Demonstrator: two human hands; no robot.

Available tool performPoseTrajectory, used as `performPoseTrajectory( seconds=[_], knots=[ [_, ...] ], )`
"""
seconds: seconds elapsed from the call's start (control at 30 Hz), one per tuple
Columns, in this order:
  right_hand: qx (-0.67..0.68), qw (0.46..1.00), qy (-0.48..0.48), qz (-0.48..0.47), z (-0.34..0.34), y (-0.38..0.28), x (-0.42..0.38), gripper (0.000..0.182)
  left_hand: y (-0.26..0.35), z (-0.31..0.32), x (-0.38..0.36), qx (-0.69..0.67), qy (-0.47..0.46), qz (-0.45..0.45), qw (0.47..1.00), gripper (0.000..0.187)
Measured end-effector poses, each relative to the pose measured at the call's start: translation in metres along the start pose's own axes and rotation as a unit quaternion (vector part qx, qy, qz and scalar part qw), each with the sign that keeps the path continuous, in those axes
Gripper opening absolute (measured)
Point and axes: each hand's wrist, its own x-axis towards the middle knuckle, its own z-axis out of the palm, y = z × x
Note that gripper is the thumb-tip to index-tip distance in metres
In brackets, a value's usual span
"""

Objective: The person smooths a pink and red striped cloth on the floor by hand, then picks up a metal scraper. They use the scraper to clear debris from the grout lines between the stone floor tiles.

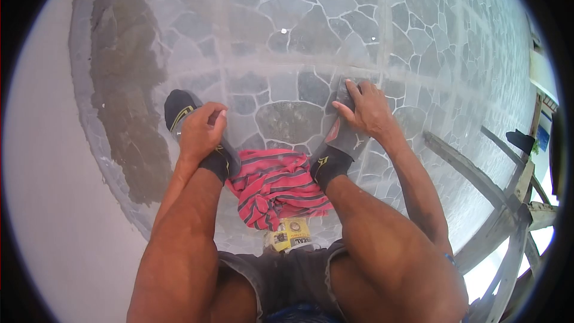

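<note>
My left hand [203,130] hovers over or rests on my left foot, its fingers curled in and the thumb close to the forefinger. Whatever it may hold is hidden. That foot wears a dark sock [178,106] with yellow markings. On the other side, my right hand [368,109] lies palm down at the front of my right foot, thumb apart from the fingers. Grey footwear [345,137] with a reddish patch covers that foot above a black sock [330,166]. A pink and dark striped cloth [278,185] lies crumpled between my feet.
Grey stone paving [290,122] with pale joints spreads ahead. A yellow labelled bag or packet [290,233] is beneath my shorts. Darker, damp-looking mortar [128,90] runs along the left, beside a pale wall [48,161]. Wooden poles [469,167] stand at right.
</note>
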Motion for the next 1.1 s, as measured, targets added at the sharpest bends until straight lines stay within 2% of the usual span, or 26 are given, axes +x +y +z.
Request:
performPoseTrajectory(
  seconds=[0.1, 0.2, 0.4, 0.57, 0.93, 1.1],
  knots=[
    [-0.015, 0.999, 0.037, -0.030, 0.008, -0.002, -0.008, 0.063, -0.002, 0.001, 0.000, -0.002, -0.001, -0.001, 1.000, 0.011],
    [-0.017, 1.000, -0.006, 0.018, 0.003, 0.005, 0.010, 0.067, 0.002, 0.000, -0.001, -0.013, -0.012, -0.010, 1.000, 0.010],
    [-0.013, 1.000, -0.012, -0.006, 0.003, 0.003, -0.007, 0.066, -0.001, 0.000, 0.000, 0.002, -0.001, 0.010, 1.000, 0.010],
    [-0.003, 1.000, 0.010, 0.003, 0.006, 0.008, 0.010, 0.065, 0.002, 0.000, -0.001, -0.003, -0.008, -0.005, 1.000, 0.011],
    [0.014, 1.000, -0.014, 0.014, 0.005, 0.009, 0.007, 0.068, 0.001, 0.000, 0.000, -0.008, 0.002, 0.005, 1.000, 0.010],
    [-0.017, 1.000, -0.006, -0.005, 0.001, 0.004, -0.004, 0.068, -0.001, 0.001, 0.000, -0.008, 0.004, 0.011, 1.000, 0.010]
  ],
)
